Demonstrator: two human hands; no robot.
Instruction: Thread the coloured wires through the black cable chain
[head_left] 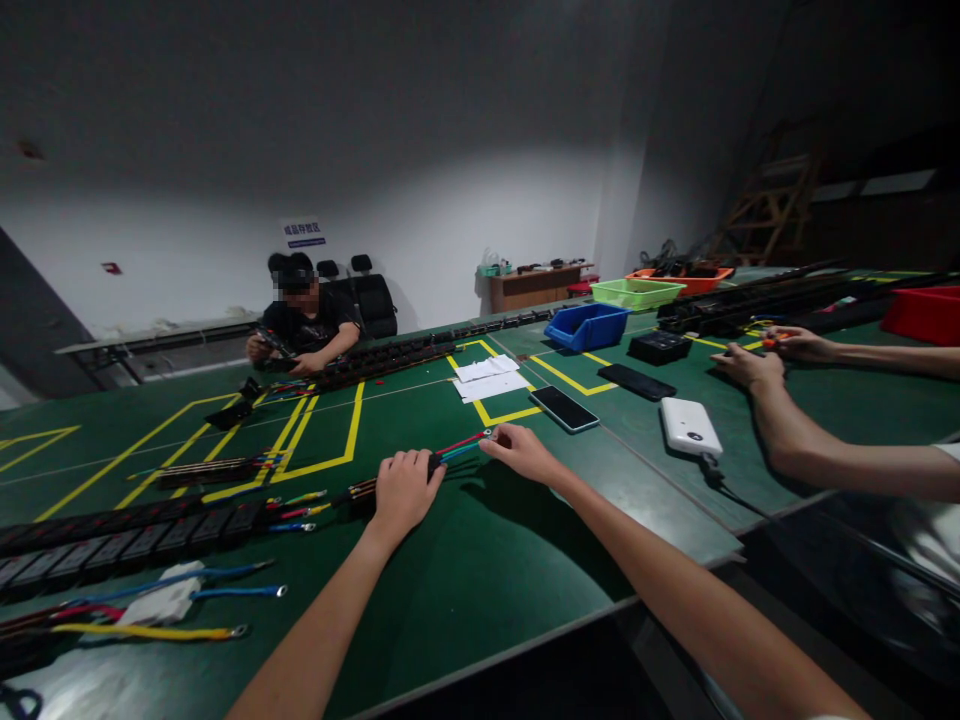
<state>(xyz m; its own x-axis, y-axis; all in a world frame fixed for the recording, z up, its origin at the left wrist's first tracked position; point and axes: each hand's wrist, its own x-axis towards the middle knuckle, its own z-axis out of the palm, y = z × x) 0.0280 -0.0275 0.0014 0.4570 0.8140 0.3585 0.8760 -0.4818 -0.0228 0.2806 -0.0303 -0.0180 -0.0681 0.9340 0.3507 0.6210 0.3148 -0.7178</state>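
Note:
My left hand (407, 488) lies over a dark, strip-like assembly (363, 491) with copper-coloured edges, its fingers curled round it and pressing it down on the green table. From the assembly's right end run a red wire (461, 443) and a blue-green one. At their tips my right hand (519, 452) pinches a wire end, beside a small metal ring terminal (487, 433). The fingers partly hide which wire is held. To the left lies a long black strip (187, 530) of block-like units, with coloured wires ending in ring terminals (309, 527).
Phones (564, 408), white papers (489, 378), a white power bank (690, 427) and a blue bin (586, 326) stand beyond my right hand. A co-worker's hands (757, 362) hold something orange at right. Another person (307, 320) sits across the table. Yellow wire (150, 632) lies near left.

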